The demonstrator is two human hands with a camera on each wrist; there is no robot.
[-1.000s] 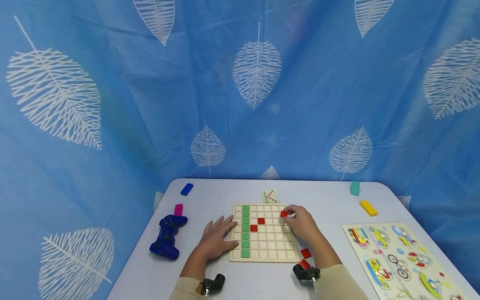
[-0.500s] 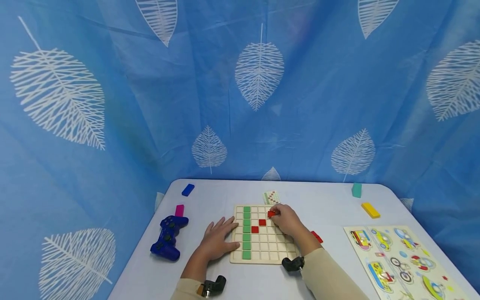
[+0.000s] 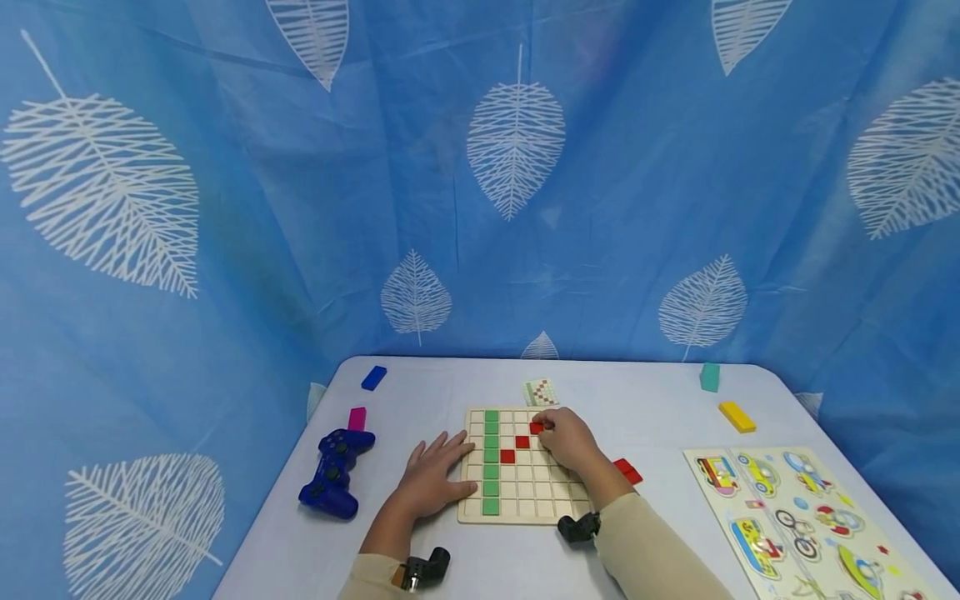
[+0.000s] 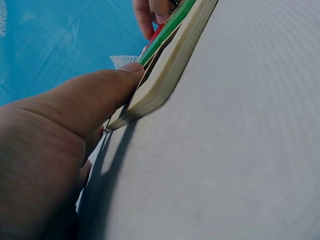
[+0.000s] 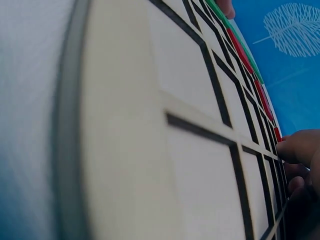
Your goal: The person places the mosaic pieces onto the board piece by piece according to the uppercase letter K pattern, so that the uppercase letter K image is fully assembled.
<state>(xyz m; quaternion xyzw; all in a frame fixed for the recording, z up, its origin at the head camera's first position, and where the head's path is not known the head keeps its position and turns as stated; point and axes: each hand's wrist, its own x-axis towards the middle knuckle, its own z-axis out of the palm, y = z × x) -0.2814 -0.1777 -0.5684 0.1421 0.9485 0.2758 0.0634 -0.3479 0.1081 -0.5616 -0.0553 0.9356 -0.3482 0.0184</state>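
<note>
Pinching grip on red tile (image 3: 537, 427), pale table (image 3: 660, 417), blue leaf curtain (image 3: 300, 208).

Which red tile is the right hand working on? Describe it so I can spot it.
On the square wooden grid board, find the green tile column. Three red tiles climb diagonally right from it; the topmost red square tile, pinched by the right hand, is it.

Pale matt wood for the grid board (image 3: 525, 487), smooth with dark-lined cells. Glossy blue plastic on the game controller (image 3: 332, 473). Finely woven, matt grey cloth over the worktop (image 3: 660, 408). Thin blue fabric with white leaf print as backdrop (image 3: 300, 208).
</note>
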